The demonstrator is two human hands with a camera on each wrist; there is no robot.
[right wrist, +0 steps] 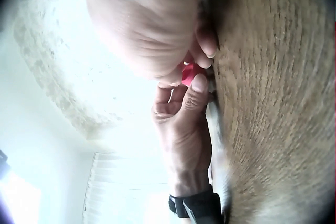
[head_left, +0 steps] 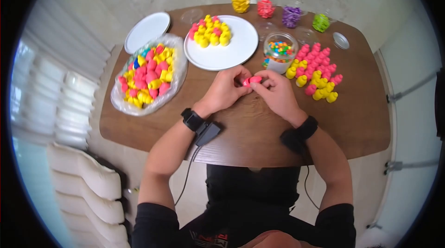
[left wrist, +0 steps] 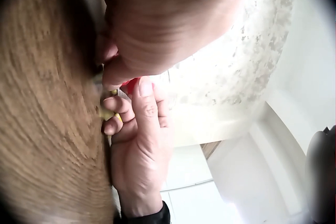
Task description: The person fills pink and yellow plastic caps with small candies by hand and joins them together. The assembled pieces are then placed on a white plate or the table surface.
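Note:
Over the middle of the table, my left hand (head_left: 223,89) and right hand (head_left: 278,94) meet fingertip to fingertip at a small pinkish-red toy (head_left: 253,80). Each hand pinches it between thumb and fingers, one at either end. A small white mark shows on its left part. In the right wrist view the red toy (right wrist: 190,73) peeks out between the fingers, mostly covered. Beyond the right hand stand rows of little rounded pink toys (head_left: 316,58) and yellow toys (head_left: 320,83). An uncapped clear jar (head_left: 278,66) of small multicoloured pieces stands just past the fingertips.
A white plate (head_left: 241,56) carries a cluster of yellow and pink toys. To the left, a clear plastic bag (head_left: 178,69) is full of more, near a second white plate (head_left: 147,32). Several small containers of yellow, red, purple and green pieces (head_left: 321,22) line the far edge.

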